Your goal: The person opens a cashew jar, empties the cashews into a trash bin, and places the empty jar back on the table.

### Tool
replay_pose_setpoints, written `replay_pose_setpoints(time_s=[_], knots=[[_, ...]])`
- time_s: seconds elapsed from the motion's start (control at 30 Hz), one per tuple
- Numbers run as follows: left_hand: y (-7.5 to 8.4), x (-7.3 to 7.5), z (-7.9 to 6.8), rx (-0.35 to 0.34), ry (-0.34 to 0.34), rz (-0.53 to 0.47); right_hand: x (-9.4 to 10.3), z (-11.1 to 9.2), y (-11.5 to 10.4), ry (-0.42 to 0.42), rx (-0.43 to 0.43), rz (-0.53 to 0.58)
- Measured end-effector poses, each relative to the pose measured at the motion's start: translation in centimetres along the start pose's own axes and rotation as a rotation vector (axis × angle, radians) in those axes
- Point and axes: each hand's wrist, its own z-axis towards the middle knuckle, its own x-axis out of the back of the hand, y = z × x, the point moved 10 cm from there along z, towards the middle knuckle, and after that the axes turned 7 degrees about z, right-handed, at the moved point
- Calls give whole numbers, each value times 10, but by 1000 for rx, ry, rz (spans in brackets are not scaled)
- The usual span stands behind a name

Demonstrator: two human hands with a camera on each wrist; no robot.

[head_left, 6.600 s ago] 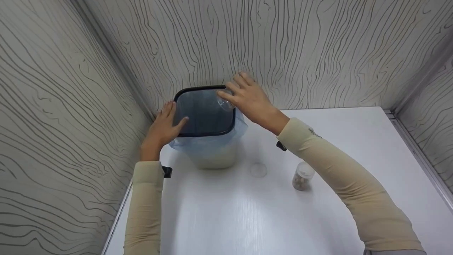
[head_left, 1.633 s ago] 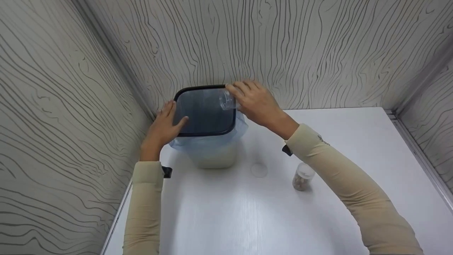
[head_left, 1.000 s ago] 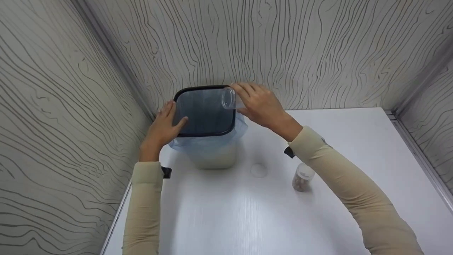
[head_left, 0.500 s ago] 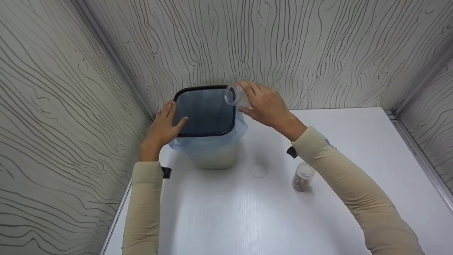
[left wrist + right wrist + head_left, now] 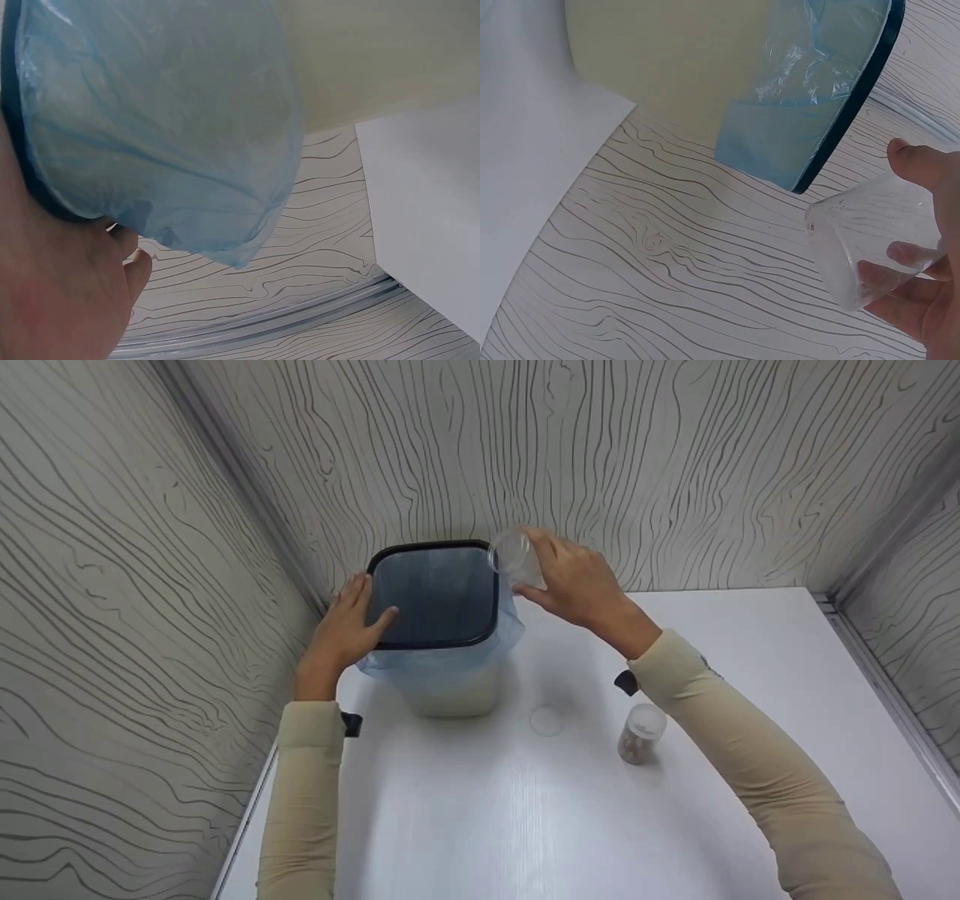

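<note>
So the clear plastic open-mouthed jar (image 5: 516, 556) is up in the air by the back right corner of the bin, tipped over on a slant. Its long axis runs from the person's palm out toward the left, mouth end leading, and in the head view that mouth overlaps the corner of the black rounded-square rim (image 5: 435, 646). The right wrist view shows a gap between the two, so near but not touching. Right hand (image 5: 577, 585) is only part open, thumb on one side and fingers curled round the other, gripping the jar by its body. Left hand (image 5: 341, 626) is spread wide, fingers straight along the left side of the rim, thumb out over the opening, just resting there. The pale cream bin (image 5: 457, 697) has a thin blue plastic liner (image 5: 450, 661) folded over its top. A flat clear round disc (image 5: 547, 721) and a small white-lidded see-through jar with brownish bits (image 5: 642, 735) sit on the white table (image 5: 465, 817)
</note>
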Motion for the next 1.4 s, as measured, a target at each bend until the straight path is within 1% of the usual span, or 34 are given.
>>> replay_pose_setpoints(time_s=[0.53,0.67,0.87,1.13,1.4], knots=[[2,2,-1,3,9,1,9,-10,19,33,-56,35],[2,2,-1,2,11,0,9,-14,21,39,-52,31],[1,1,0,0,-9,0,8,-20,23,59,-32,7],[0,1,-1,9,-3,0,7,-28,28,49,-68,41],[1,1,-1,5,6,-3,10,-35,32,66,-67,47]])
